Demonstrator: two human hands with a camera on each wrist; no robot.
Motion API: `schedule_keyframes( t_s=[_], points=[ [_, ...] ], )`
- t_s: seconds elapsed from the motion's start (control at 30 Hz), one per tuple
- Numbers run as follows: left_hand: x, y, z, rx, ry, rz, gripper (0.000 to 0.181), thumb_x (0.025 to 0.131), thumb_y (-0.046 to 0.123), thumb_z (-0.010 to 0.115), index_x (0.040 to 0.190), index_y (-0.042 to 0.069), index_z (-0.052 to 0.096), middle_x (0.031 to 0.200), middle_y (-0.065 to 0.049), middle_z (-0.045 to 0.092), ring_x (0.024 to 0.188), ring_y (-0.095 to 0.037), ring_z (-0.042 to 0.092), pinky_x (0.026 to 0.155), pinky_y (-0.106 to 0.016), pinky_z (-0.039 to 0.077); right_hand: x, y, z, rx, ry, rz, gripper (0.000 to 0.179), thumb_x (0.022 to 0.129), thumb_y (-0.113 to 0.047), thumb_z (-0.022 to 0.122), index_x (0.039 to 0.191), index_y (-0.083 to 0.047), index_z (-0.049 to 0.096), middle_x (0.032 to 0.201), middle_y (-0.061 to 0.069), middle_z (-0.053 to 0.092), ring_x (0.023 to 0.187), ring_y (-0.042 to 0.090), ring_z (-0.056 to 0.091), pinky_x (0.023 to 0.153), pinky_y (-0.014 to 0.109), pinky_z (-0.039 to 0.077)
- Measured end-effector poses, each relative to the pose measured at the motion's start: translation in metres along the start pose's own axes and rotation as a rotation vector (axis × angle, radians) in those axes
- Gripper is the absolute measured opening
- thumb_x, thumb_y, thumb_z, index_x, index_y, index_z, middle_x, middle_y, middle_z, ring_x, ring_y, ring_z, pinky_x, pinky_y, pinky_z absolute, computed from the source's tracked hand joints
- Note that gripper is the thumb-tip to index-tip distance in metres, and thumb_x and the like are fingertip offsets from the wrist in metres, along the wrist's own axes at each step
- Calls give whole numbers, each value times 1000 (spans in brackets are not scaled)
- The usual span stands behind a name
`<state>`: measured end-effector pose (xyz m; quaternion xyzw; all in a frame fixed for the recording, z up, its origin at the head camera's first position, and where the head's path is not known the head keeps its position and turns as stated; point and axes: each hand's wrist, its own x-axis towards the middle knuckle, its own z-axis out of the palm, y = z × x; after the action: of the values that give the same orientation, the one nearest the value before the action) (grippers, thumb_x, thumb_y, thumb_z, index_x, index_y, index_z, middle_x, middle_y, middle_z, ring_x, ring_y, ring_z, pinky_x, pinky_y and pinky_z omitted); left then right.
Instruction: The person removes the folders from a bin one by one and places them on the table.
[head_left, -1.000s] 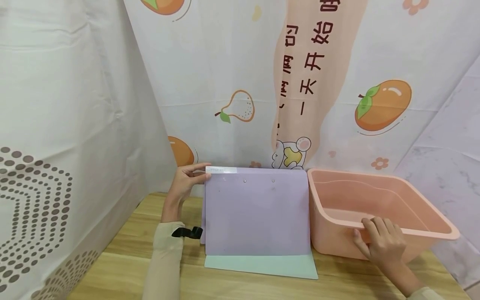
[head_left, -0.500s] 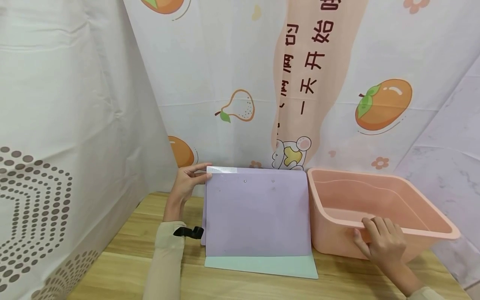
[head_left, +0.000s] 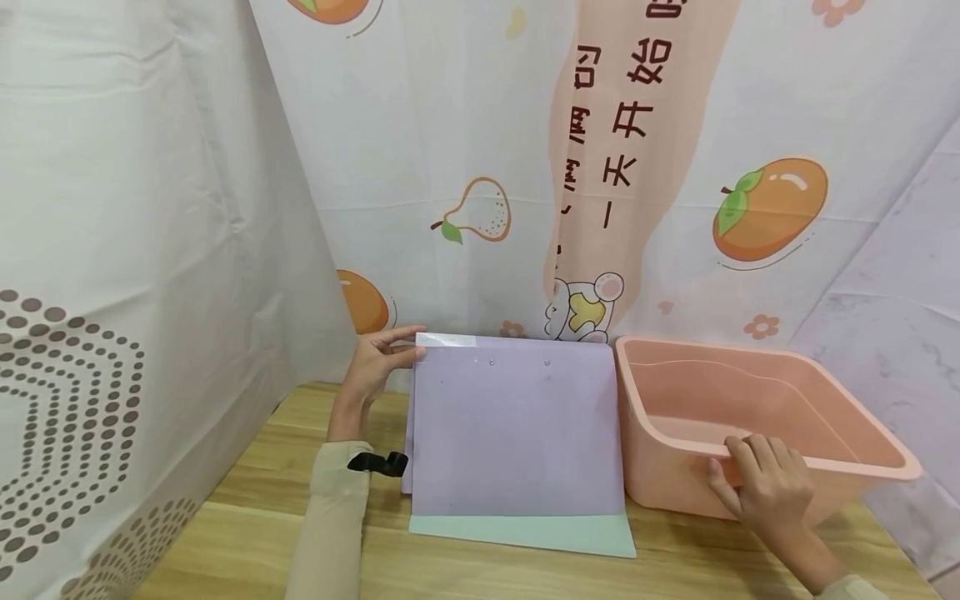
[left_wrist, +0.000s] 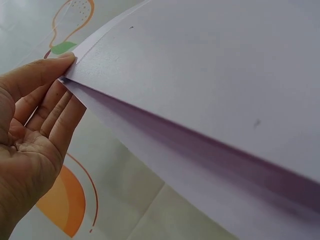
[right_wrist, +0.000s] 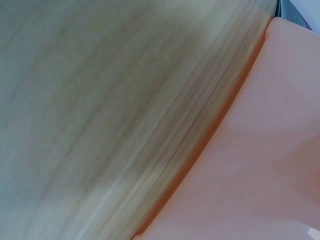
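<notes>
A purple file folder [head_left: 517,433] with two small rivets and a clear label strip stands upright on the table, its lower edge over a light green folder or sheet [head_left: 525,535]. At its upper left corner my left hand [head_left: 372,362] pinches the purple cover between thumb and fingers. In the left wrist view, the left hand [left_wrist: 35,115] has the thumb on the front cover, the fingers behind, and a gap shows between the purple layers [left_wrist: 200,100]. My right hand [head_left: 768,487] grips the near rim of a pink plastic basin [head_left: 675,471]. The right wrist view shows no fingers.
The wooden table [head_left: 232,533] carries everything. The basin touches or nearly touches the folder's right side. Behind hangs a white curtain [head_left: 405,150] with fruit prints; another white cloth [head_left: 150,208] hangs at left. A black strap [head_left: 378,463] sits at the left wrist.
The purple folder has shifted very slightly right and down with the left hand, covering a little more of the light green piece. The right hand and basin stay put.
</notes>
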<state>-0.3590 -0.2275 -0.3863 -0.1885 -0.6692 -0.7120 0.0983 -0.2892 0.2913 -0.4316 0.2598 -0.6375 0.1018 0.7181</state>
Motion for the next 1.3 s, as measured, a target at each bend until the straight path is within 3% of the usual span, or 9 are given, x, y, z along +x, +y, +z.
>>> schedule_keyframes(
  t_s=[0.37, 0.83, 1.3],
  points=[
    [4, -3, 2, 53, 4, -3, 44, 88, -7, 73, 129, -17, 60, 97, 6, 75, 85, -11, 75, 76, -26, 62, 2, -1, 1, -6, -2, -1, 55, 98, -43, 50, 69, 3, 57, 57, 17, 48, 47, 36, 37, 43, 44, 19],
    [4, -3, 7, 45, 16, -31, 42, 87, -9, 73, 128, -17, 61, 91, 9, 77, 87, -10, 75, 80, -23, 61, -1, 0, 1, -13, -7, -5, 55, 98, -43, 50, 68, 2, 57, 57, 17, 48, 47, 35, 36, 43, 44, 20],
    [5, -7, 9, 33, 16, -14, 43, 86, -7, 76, 125, -19, 62, 89, 7, 77, 84, -12, 75, 78, -24, 61, 0, 0, 1, -11, -5, -1, 55, 98, -44, 50, 69, 3, 57, 57, 17, 48, 47, 35, 36, 43, 43, 19]
  ],
)
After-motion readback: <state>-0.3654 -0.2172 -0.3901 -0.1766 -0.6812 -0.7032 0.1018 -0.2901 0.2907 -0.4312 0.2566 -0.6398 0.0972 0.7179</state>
